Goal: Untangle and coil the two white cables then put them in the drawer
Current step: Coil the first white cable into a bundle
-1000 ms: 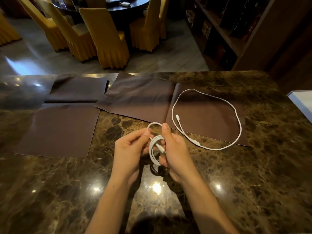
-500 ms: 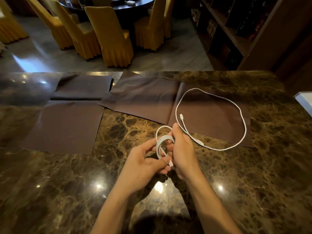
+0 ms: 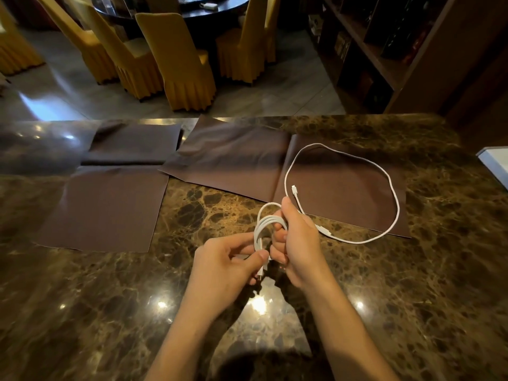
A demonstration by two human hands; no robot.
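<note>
Head view, read left to right. A dark brown square mat (image 3: 104, 207) lies flat on the polished brown marble tabletop (image 3: 110, 312) and carries none of the task's things.

Near the centre, the left hand (image 3: 225, 266) pinches the lower part of a small coil of white cable (image 3: 264, 224) between thumb and forefinger, close to a plug end that hangs below the fingers. The right hand (image 3: 299, 243) grips the same coil from its right side, with the fingers curled round the bundled turns and the thumb raised beside the top loop. The coil is held between the two hands, just above the tabletop.

Further right, the second white cable (image 3: 395, 204) lies in one wide open loop, mostly on a wider brown mat (image 3: 239, 160). Both its plug ends lie near the right hand, and whether it touches that hand cannot be told. At the far right edge a pale flat-edged object (image 3: 494, 163) is cut off by the frame, so it cannot be identified as the drawer.

Judged progress: the cables appear separated, so untangling looks done. The first cable seems nearly coiled, with only its tail left to secure. The second cable is not yet coiled, and neither cable is stowed, so more than half the task probably remains.
</note>
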